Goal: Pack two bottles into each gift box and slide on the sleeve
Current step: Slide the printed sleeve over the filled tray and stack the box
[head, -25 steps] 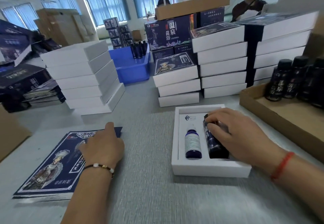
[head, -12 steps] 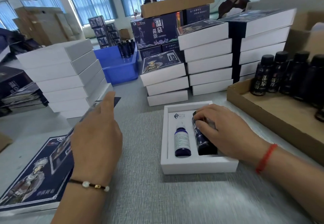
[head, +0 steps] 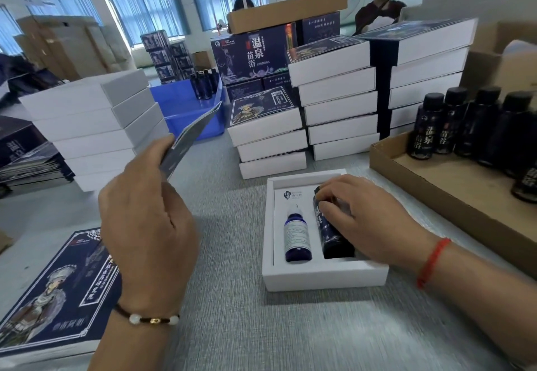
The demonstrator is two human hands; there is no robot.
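Now lifted: flat sleeve [head: 186, 141] pinched in left hand [head: 148, 211]; right hand [head: 363, 219] fingers curled, pressing dark bottle [head: 331, 234] into gift box [head: 319, 280]. Sleeving next, probably.

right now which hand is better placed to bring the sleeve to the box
Left. The left hand already holds a flat sleeve raised above the table, while the right hand is on the dark bottle in the open box.

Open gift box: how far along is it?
Done: small blue bottle lies in the open box. In hand: right hand presses the dark bottle into its slot; left hand holds a flat sleeve. Left: slide the sleeve on.
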